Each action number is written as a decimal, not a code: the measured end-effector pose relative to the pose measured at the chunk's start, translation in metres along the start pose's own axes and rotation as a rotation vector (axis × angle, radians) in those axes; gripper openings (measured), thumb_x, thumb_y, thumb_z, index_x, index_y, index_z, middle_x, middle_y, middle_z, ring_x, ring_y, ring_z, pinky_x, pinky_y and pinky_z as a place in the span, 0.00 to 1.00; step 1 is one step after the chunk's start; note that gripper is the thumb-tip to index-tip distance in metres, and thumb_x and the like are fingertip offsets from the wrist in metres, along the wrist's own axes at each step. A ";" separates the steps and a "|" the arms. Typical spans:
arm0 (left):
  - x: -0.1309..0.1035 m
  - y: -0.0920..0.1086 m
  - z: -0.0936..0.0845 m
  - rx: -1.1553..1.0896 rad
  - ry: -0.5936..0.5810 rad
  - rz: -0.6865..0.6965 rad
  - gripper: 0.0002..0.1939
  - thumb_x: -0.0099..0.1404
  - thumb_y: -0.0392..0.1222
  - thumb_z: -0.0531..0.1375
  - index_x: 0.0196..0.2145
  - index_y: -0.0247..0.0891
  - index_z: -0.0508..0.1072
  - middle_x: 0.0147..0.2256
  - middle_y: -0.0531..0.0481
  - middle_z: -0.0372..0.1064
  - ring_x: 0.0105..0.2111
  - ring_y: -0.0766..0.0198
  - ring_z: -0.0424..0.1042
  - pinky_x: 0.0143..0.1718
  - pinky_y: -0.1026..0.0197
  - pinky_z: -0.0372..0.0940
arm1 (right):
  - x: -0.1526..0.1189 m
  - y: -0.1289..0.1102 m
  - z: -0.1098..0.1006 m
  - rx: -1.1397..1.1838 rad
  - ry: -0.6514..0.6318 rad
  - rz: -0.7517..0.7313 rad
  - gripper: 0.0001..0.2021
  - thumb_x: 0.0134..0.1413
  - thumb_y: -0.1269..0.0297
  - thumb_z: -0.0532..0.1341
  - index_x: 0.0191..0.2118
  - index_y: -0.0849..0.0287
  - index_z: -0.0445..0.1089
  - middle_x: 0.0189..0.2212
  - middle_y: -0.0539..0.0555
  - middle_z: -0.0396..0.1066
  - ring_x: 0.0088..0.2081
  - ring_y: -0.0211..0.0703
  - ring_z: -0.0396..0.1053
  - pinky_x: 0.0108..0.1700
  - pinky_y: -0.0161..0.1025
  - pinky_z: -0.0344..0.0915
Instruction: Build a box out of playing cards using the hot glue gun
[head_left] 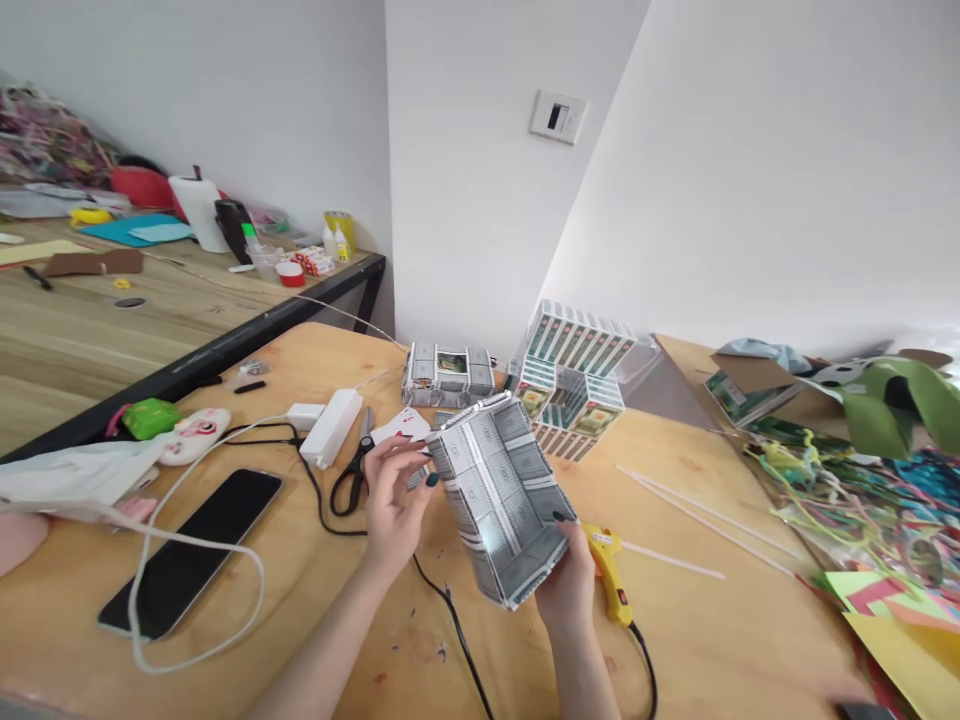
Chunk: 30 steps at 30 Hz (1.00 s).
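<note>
A grey patterned box-like piece made of cards (pixel 495 490) is tilted above the wooden table, its hollow side facing me. My right hand (pixel 571 575) grips its lower right corner, thumb on the inner face. Beside its upper left edge is my left hand (pixel 397 490), fingers bent with thumb and fingertips near each other; whether they pinch anything is too small to tell. Black scissors (pixel 351 480) and white playing cards (pixel 403 425) lie behind my left hand. A yellow glue gun (pixel 611 575) rests right of my right hand.
Behind stand another grey card block (pixel 450 375) and a green-and-white box structure (pixel 574 375). On the left lie a phone (pixel 191 550), a white power strip (pixel 330 428) and cables. Glue sticks (pixel 675 560), coloured paper (pixel 892 620) and craft strips (pixel 832 490) lie to the right.
</note>
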<state>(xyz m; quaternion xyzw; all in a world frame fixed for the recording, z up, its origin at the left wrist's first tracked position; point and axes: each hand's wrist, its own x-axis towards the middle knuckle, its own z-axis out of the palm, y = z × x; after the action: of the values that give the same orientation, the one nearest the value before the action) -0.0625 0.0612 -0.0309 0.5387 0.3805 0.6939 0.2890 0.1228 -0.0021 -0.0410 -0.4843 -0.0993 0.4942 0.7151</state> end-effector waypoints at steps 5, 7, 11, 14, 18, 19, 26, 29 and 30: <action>0.004 0.004 -0.004 -0.020 0.047 -0.081 0.08 0.63 0.46 0.60 0.33 0.40 0.73 0.39 0.46 0.68 0.42 0.59 0.69 0.42 0.58 0.68 | -0.004 -0.003 0.001 0.050 0.046 0.031 0.10 0.44 0.62 0.62 0.35 0.57 0.73 0.33 0.49 0.76 0.37 0.45 0.73 0.39 0.40 0.70; 0.003 0.006 -0.005 -0.013 0.073 -0.088 0.08 0.62 0.46 0.61 0.31 0.39 0.73 0.37 0.46 0.70 0.41 0.59 0.70 0.41 0.57 0.69 | -0.005 -0.003 0.001 0.040 0.060 0.021 0.10 0.44 0.63 0.62 0.35 0.57 0.73 0.32 0.49 0.76 0.35 0.45 0.74 0.37 0.41 0.71; 0.000 0.008 -0.008 0.135 0.096 0.051 0.05 0.61 0.42 0.61 0.30 0.40 0.74 0.35 0.47 0.71 0.39 0.60 0.71 0.42 0.55 0.69 | -0.004 -0.003 0.001 0.036 0.090 0.003 0.08 0.43 0.63 0.62 0.32 0.58 0.73 0.30 0.49 0.76 0.32 0.44 0.74 0.34 0.40 0.71; -0.002 0.008 -0.012 0.172 0.024 0.095 0.06 0.60 0.39 0.62 0.37 0.42 0.74 0.37 0.47 0.71 0.38 0.59 0.71 0.42 0.54 0.69 | -0.002 -0.003 -0.001 0.023 0.084 0.014 0.08 0.44 0.61 0.61 0.32 0.57 0.72 0.30 0.47 0.76 0.32 0.43 0.74 0.35 0.40 0.71; 0.002 0.009 -0.018 0.247 -0.135 0.134 0.24 0.56 0.38 0.65 0.51 0.44 0.70 0.49 0.42 0.64 0.46 0.53 0.69 0.46 0.52 0.69 | -0.002 -0.007 -0.002 0.050 0.058 0.047 0.08 0.44 0.61 0.60 0.33 0.55 0.72 0.31 0.46 0.77 0.34 0.43 0.74 0.37 0.41 0.71; 0.004 0.010 -0.019 0.274 -0.167 0.156 0.25 0.55 0.38 0.64 0.52 0.44 0.69 0.50 0.42 0.63 0.48 0.52 0.68 0.48 0.51 0.68 | -0.002 -0.008 -0.001 0.065 0.074 0.059 0.08 0.43 0.61 0.60 0.33 0.55 0.72 0.30 0.46 0.76 0.33 0.43 0.74 0.36 0.41 0.71; 0.010 0.016 -0.023 0.341 -0.284 0.214 0.28 0.53 0.36 0.65 0.52 0.44 0.67 0.48 0.44 0.65 0.48 0.53 0.68 0.52 0.49 0.65 | -0.003 -0.014 0.001 0.102 0.120 0.108 0.10 0.39 0.62 0.61 0.32 0.56 0.72 0.27 0.46 0.75 0.30 0.43 0.73 0.28 0.37 0.67; 0.010 0.017 -0.024 0.396 -0.296 0.241 0.28 0.53 0.35 0.65 0.52 0.44 0.67 0.48 0.43 0.66 0.48 0.52 0.69 0.50 0.50 0.66 | -0.002 -0.013 0.000 0.102 0.143 0.093 0.08 0.39 0.63 0.61 0.30 0.56 0.72 0.26 0.46 0.74 0.30 0.42 0.72 0.28 0.36 0.67; 0.011 0.017 -0.024 0.417 -0.301 0.254 0.28 0.53 0.35 0.65 0.52 0.43 0.67 0.48 0.43 0.67 0.47 0.52 0.69 0.50 0.51 0.67 | -0.002 -0.012 -0.001 0.097 0.143 0.079 0.07 0.40 0.63 0.61 0.30 0.56 0.71 0.26 0.45 0.74 0.30 0.42 0.72 0.30 0.37 0.67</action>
<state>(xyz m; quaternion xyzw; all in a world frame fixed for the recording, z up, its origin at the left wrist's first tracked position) -0.0881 0.0556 -0.0143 0.7269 0.3973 0.5434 0.1358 0.1297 -0.0044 -0.0309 -0.4866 -0.0050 0.4904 0.7230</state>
